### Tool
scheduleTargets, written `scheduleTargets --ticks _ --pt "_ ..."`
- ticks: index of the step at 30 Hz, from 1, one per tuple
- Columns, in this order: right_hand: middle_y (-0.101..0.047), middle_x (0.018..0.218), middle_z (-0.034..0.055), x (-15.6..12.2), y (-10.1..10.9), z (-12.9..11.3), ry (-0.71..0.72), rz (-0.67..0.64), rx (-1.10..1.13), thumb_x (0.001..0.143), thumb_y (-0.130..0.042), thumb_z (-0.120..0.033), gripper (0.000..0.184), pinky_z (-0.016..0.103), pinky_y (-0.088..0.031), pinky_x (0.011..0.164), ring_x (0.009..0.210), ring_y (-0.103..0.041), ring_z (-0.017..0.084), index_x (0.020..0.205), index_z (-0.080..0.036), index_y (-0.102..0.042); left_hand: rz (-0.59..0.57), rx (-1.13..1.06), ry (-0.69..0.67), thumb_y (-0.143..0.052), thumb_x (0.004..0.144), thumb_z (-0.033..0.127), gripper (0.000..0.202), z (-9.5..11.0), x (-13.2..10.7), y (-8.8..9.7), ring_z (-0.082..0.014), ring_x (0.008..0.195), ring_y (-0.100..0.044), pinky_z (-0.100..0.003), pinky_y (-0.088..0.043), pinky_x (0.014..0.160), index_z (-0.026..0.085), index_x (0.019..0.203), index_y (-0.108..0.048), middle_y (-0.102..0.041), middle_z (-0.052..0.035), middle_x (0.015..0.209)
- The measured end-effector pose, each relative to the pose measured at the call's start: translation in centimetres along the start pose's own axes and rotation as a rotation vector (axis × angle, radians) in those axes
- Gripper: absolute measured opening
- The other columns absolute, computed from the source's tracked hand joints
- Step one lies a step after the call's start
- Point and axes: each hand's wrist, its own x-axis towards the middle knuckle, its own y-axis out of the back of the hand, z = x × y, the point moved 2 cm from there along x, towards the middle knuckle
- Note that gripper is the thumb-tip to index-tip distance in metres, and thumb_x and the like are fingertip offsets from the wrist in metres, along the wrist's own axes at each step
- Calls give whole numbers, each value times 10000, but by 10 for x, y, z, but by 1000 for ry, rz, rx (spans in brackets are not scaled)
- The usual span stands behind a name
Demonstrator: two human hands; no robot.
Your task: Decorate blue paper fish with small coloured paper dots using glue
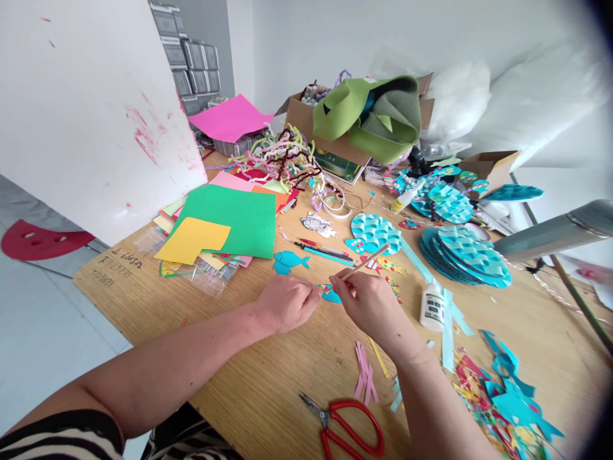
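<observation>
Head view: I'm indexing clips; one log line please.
right hand: holding thin stick | left hand: at edge of blue paper | scissors: lying on table

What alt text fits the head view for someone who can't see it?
A person's right hand holds a thin stick at a small blue paper piece beside the left hand, over a wooden table. Red-handled scissors lie in front, coloured paper sheets to the left, a white bottle to the right.

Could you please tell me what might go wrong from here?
The white bottle stands near the right forearm, so a sideways swing might tip it.
The thin stick in the right hand is close to the small blue paper piece and could crease it.
The red-handled scissors lie between the forearms and might get nudged.
</observation>
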Motion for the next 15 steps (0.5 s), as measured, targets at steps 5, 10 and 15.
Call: scheduleTargets --ticks 5,10,15 --pt "-693 710 70 0 -2 2 -5 1 7 895 -438 -317 323 247 -382 575 592 -616 160 678 -178 -631 -2 9 -10 -295 972 287 445 1 0 0 -179 694 -656 -265 -387 607 162 712 -634 -689 -63 710" --pt "-699 723 75 1 -2 4 -21 -12 35 900 -426 -328 351 246 -393 589 581 -609 152 632 -183 -601 21 17 -34 -304 966 257 427 1 0 -1 -168 687 -649 -261 -400 606 158 698 -622 -686 -51 718" --pt "-706 735 76 2 -1 5 -37 -37 48 896 -439 -292 342 239 -385 594 579 -606 143 620 -182 -607 49 -18 -96 -319 959 233 351 1 -1 -2 -162 798 -653 -252 -453 696 170 833 -641 -695 -48 826"
